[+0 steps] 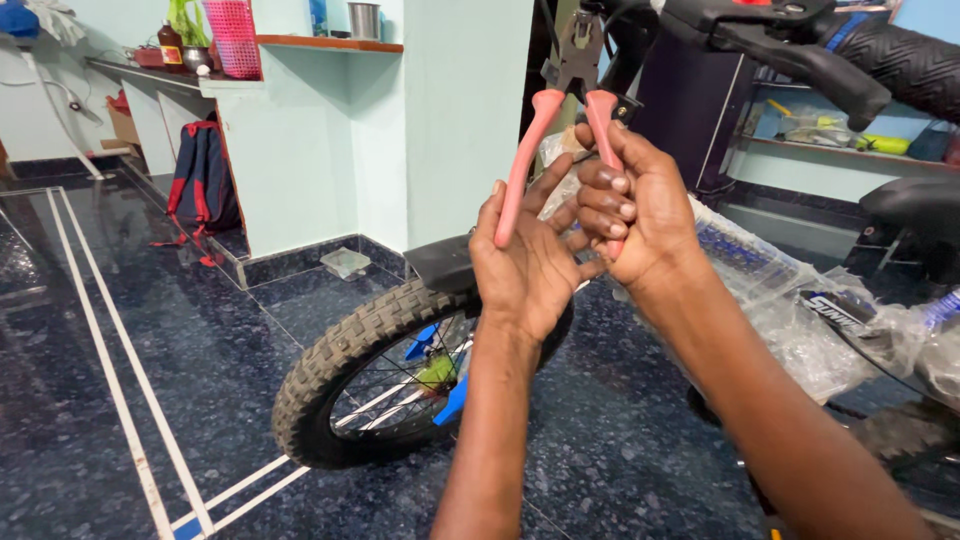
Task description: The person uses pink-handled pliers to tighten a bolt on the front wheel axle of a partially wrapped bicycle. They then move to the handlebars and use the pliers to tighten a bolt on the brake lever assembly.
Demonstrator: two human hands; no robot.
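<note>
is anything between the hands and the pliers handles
Nothing visible. The right hand wraps one pink handle of the pliers directly, and the left hand presses its open palm against the other.

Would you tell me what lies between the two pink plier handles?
In the head view, the left hand fingertips reach into the gap between the pink plier handles; the right hand grips the other handle.
</note>
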